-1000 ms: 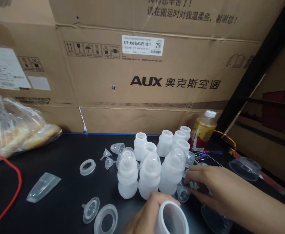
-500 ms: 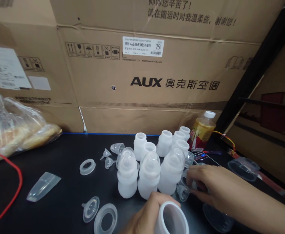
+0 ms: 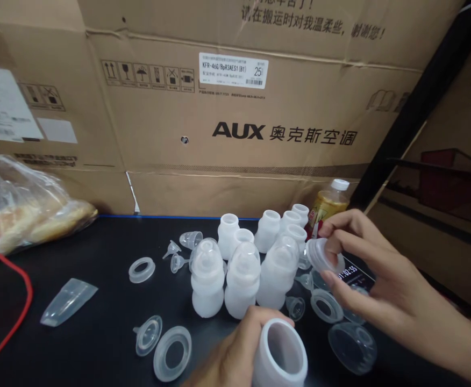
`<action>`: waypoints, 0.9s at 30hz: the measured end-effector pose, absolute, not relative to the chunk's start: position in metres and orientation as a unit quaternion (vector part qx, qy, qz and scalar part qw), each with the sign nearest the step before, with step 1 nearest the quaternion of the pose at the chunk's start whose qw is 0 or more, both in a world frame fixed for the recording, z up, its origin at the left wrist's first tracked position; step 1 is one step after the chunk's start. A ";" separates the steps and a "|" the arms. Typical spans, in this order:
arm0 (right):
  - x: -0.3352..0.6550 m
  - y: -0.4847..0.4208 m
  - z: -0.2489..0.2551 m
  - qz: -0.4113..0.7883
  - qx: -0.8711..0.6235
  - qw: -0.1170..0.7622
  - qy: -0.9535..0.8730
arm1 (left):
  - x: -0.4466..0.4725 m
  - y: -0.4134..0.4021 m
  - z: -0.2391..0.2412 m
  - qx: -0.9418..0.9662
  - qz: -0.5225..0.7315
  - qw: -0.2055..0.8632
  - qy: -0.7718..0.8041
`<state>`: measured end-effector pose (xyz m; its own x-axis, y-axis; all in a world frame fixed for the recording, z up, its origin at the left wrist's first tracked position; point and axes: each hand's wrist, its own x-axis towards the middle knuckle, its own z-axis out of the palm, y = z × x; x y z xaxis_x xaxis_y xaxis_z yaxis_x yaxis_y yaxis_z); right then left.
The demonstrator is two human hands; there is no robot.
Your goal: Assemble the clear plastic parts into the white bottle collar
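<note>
Translucent white plastic fills the scene: the left hand (image 3: 231,357) wraps an open-mouthed bottle (image 3: 279,355) at the bottom edge of the view, its fingers closed round the bottle's side, the mouth facing up toward the camera. The right hand (image 3: 364,269) is raised above the black tabletop (image 3: 98,301), thumb and fingers pinched on a clear nipple-and-ring cap (image 3: 323,255) held tilted just beside the cluster of bottles. Three capped bottles (image 3: 241,279) stand in a row in front of the left hand, with several uncapped bottles (image 3: 268,231) upright behind them. On the tabletop below the right hand lie a loose ring (image 3: 326,305) and a clear dome cover (image 3: 352,348); a small nipple (image 3: 295,307) sits between the ring and the capped bottles. Further left lie another ring (image 3: 173,353), a flat membrane piece (image 3: 148,335), a third ring (image 3: 142,269) and a clear tapered cover (image 3: 68,302). A drink bottle (image 3: 326,207) stands against the cardboard box (image 3: 239,129) behind.
</note>
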<state>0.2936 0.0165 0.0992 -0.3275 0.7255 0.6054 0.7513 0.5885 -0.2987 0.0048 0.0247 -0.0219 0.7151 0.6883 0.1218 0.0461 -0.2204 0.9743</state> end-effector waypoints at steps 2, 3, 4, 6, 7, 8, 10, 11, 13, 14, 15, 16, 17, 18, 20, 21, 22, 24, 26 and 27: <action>0.284 0.006 0.096 0.009 -0.424 0.380 -0.822 | 0.007 0.027 -0.018 0.719 0.259 0.584 0.274; 0.278 0.000 0.093 0.037 -0.413 0.382 -0.826 | 0.008 0.027 -0.016 0.714 0.252 0.591 0.280; 0.272 -0.005 0.090 0.072 -0.399 0.380 -0.831 | 0.009 0.027 -0.016 0.710 0.249 0.595 0.282; 0.258 -0.013 0.084 0.143 -0.368 0.379 -0.837 | 0.010 0.028 -0.022 0.713 0.263 0.586 0.281; 0.251 -0.016 0.082 0.171 -0.350 0.388 -0.835 | 0.012 0.029 -0.030 0.718 0.280 0.571 0.282; 0.245 -0.017 0.081 0.193 -0.339 0.402 -0.828 | 0.013 0.030 -0.040 0.726 0.304 0.547 0.286; 0.235 -0.018 0.079 0.216 -0.329 0.422 -0.817 | 0.016 0.034 -0.063 0.737 0.346 0.507 0.284; 0.233 -0.018 0.078 0.219 -0.327 0.422 -0.817 | 0.018 0.036 -0.074 0.742 0.352 0.500 0.274; 0.232 -0.015 0.077 0.219 -0.311 0.399 -0.834 | 0.019 0.038 -0.086 0.749 0.352 0.497 0.261; 0.234 -0.014 0.076 0.218 -0.307 0.386 -0.842 | 0.019 0.039 -0.086 0.751 0.347 0.500 0.257; 0.236 -0.012 0.075 0.216 -0.301 0.376 -0.849 | 0.019 0.038 -0.082 0.752 0.339 0.504 0.256; 0.239 -0.011 0.074 0.211 -0.296 0.372 -0.854 | 0.018 0.037 -0.075 0.752 0.328 0.510 0.257; 0.241 -0.010 0.073 0.200 -0.292 0.373 -0.857 | 0.017 0.036 -0.066 0.753 0.316 0.516 0.257; 0.243 -0.009 0.072 0.187 -0.288 0.376 -0.861 | 0.016 0.034 -0.056 0.753 0.303 0.524 0.257; 0.244 -0.008 0.070 0.162 -0.281 0.385 -0.864 | 0.014 0.032 -0.038 0.752 0.282 0.537 0.257; 0.243 -0.009 0.070 0.154 -0.282 0.390 -0.863 | 0.014 0.032 -0.032 0.752 0.278 0.540 0.258; 0.242 -0.009 0.069 0.148 -0.285 0.395 -0.861 | 0.014 0.032 -0.028 0.750 0.274 0.543 0.259; 0.240 -0.010 0.069 0.141 -0.289 0.409 -0.854 | 0.014 0.032 -0.025 0.747 0.269 0.546 0.267; 0.237 -0.012 0.068 0.132 -0.292 0.424 -0.847 | 0.013 0.033 -0.026 0.752 0.269 0.540 0.265; 0.236 -0.012 0.067 0.125 -0.298 0.427 -0.844 | 0.013 0.033 -0.028 0.758 0.279 0.532 0.255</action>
